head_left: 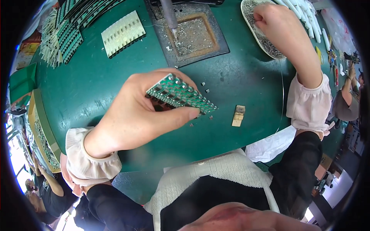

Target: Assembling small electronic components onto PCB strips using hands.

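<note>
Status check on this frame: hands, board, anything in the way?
Left hand grips green circuit board above the mat. Right hand reaches into parts tray. Loose bits under the board; nothing blocking.

Left hand (135, 115) grips a green circuit board (180, 95) above the bench (88, 77) centre. Right hand (275, 21) reaches into an oval tray (266, 42) at the far right edge.

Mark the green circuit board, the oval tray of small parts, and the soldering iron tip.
green circuit board (181, 94), head view, middle of its studded face
oval tray (266, 42), head view, parts-covered inside near right hand (269, 17)
soldering iron tip (174, 32), head view, lower end
</note>
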Available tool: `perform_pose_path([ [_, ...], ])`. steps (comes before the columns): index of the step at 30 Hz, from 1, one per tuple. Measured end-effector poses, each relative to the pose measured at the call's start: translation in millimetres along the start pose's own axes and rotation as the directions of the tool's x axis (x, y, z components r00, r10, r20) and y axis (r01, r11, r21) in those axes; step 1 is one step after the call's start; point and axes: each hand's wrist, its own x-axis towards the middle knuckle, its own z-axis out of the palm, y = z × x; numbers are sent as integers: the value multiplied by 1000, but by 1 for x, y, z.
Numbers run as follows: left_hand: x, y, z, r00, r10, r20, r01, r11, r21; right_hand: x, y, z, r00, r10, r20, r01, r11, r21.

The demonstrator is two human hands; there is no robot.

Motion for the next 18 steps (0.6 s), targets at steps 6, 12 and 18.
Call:
perform_pose_path([
  [6, -5, -5, 0, 990, 113, -91, -113, 994, -2, 10, -24, -28, 988, 140, -63, -114, 944, 310],
  [12, 5, -9, -5, 725, 678, 126, -595, 523, 611, -2, -44, -52, 923, 102, 372, -377, 438, 816],
  [18, 7, -22, -6, 566, 774, 284, -629, 183, 755, -6, -34, -11, 953, -258, 159, -100, 230, 968],
])
